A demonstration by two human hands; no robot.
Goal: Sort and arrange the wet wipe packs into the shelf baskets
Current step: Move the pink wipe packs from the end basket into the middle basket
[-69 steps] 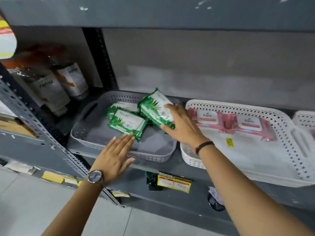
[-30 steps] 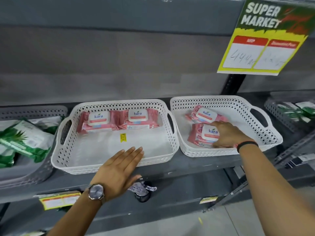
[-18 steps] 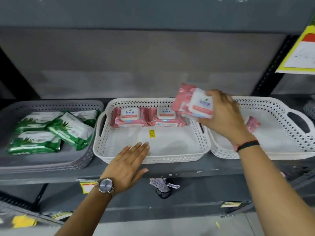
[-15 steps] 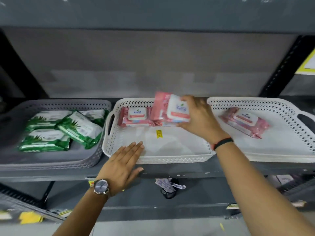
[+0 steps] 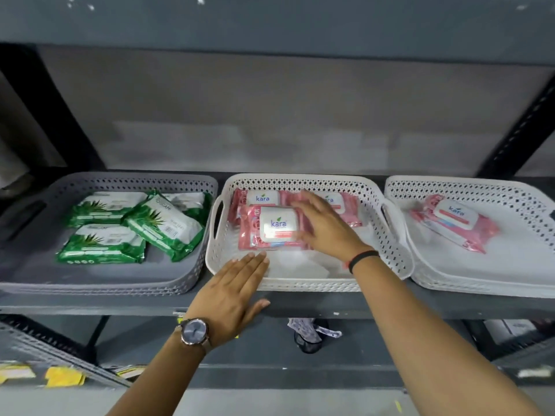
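Three baskets sit side by side on the shelf. The grey basket (image 5: 90, 288) on the left holds several green wet wipe packs (image 5: 162, 223). In the middle white basket (image 5: 300, 285) two pink packs (image 5: 262, 198) lie along the back, and a third pink pack (image 5: 274, 228) lies flat in front of them. My right hand (image 5: 327, 226) rests at that pack's right edge, fingers spread and flat, not gripping it. My left hand (image 5: 231, 295) lies flat and open against the middle basket's front rim. One pink pack (image 5: 453, 220) lies in the right white basket (image 5: 480, 283).
The shelf's front edge (image 5: 90, 306) runs below the baskets. Dark perforated uprights (image 5: 522, 124) stand at both sides, and the shelf above hangs low. Under the shelf hangs a dark object with a crumpled tag (image 5: 309, 334). Yellow labels (image 5: 63, 376) lie at the lower left.
My right hand carried a pink pack from the right basket to the middle basket, laid it in front of the two back packs and opened. My left hand stayed at the front rim.
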